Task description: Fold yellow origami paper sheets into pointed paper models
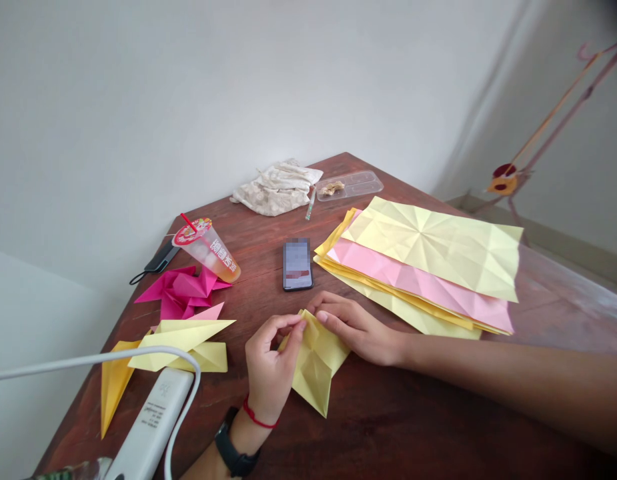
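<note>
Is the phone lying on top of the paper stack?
No, the phone lies on the table, beside the paper stack.

The left hand (271, 363) is pinching the top edge of a folded yellow paper (315, 377) on the counter (388, 427). The right hand (355, 328) is pressing flat on it. A phone (297, 265) is lying just beyond, beside a stack of creased sheets (438, 253).

One head-worn camera looks forward and down across the table (388, 427) toward the wall (238, 80). Left hand (271, 367), right hand (355, 328) and yellow paper (315, 363) lie nearest, low and central in frame.
</note>
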Demonstrator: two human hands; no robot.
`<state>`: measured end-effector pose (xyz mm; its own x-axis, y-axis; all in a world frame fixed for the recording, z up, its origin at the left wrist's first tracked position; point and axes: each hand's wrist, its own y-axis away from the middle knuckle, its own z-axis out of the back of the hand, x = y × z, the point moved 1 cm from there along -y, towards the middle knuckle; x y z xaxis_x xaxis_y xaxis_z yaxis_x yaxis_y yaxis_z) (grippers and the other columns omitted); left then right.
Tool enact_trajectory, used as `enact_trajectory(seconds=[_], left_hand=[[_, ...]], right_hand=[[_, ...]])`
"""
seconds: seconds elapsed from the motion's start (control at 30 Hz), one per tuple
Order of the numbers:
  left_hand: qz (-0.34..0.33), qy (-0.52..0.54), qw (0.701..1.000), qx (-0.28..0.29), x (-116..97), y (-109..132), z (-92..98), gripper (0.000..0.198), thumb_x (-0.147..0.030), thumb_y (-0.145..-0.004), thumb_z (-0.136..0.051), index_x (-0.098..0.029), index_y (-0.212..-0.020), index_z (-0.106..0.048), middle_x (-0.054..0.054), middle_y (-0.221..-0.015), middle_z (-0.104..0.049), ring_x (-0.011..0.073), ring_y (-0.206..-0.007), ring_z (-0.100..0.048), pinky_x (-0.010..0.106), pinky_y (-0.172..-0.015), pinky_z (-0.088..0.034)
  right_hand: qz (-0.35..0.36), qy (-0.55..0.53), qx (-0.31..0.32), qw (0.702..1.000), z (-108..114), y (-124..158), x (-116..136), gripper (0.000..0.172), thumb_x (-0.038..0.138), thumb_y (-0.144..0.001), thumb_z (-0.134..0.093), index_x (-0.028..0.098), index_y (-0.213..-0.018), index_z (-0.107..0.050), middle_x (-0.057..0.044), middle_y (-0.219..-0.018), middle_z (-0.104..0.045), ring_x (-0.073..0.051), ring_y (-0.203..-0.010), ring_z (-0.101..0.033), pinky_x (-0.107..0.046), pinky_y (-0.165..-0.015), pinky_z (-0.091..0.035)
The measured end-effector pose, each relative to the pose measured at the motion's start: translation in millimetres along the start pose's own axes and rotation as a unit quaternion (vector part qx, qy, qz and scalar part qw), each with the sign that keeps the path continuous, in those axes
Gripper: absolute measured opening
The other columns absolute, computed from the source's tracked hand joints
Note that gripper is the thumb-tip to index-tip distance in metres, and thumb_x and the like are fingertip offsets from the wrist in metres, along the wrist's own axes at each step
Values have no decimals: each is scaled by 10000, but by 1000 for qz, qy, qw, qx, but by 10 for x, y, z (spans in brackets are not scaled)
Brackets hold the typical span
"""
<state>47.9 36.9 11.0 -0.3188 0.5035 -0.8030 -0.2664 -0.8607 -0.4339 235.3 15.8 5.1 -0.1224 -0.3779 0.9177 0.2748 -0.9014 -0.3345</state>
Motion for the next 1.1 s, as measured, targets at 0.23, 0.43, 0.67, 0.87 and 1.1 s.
enact_trajectory(seconds=[0.23, 0.43, 0.67, 0.87, 1.1], left_hand=[[-29, -26, 999, 16, -45, -1, 22, 35, -216, -882, -691, -193, -870, -715, 15, -812, -725, 140, -708, -672, 227, -684, -537], [18, 18, 999, 28, -33, -22, 32, 86, -261, -914, -654, -188, -915, -700, 51, -910, -712, 175, -832, -685, 244, -702, -557], [105, 105, 989, 5, 46, -108, 66, 263, -386, -929, -627, -172, -1072, -682, 136, -1349, -602, 268, -1254, -585, 357, -987, -521], [234, 396, 887, 45, 172, -47, 18, 498, -562, -972, -459, -155, -1221, -603, 175, -1326, -640, 299, -1227, -613, 446, -1005, -506], [245, 447, 853, 110, 192, -34, 22, 388, -232, -831, -694, -207, -1207, -605, 149, -1338, -626, 268, -1079, -679, 368, -817, -584]], right_hand=[[-3, -12, -3, 1000, 4, 9, -42, 302, 432, -963, -592, 164, -863, -688, -83, -1049, -599, -190, -960, -610, -322, -870, -491], [-20, -36, -19, 999, 10, 1, -47, 368, 476, -982, -533, 161, -852, -672, -92, -1028, -612, -204, -930, -603, -346, -847, -493], [-31, -71, -60, 995, 25, 3, -63, 325, 464, -968, -567, 172, -859, -659, -88, -1071, -596, -221, -1010, -584, -362, -921, -455], [-75, -124, -59, 988, 26, 28, -89, 296, 423, -958, -585, 180, -797, -629, -66, -1040, -597, -205, -954, -574, -321, -848, -452], [-237, -221, -147, 934, 60, 43, -232, 323, 495, -843, -664, 197, -756, -573, -14, -699, -589, -155, -575, -497, -261, -516, -369]])
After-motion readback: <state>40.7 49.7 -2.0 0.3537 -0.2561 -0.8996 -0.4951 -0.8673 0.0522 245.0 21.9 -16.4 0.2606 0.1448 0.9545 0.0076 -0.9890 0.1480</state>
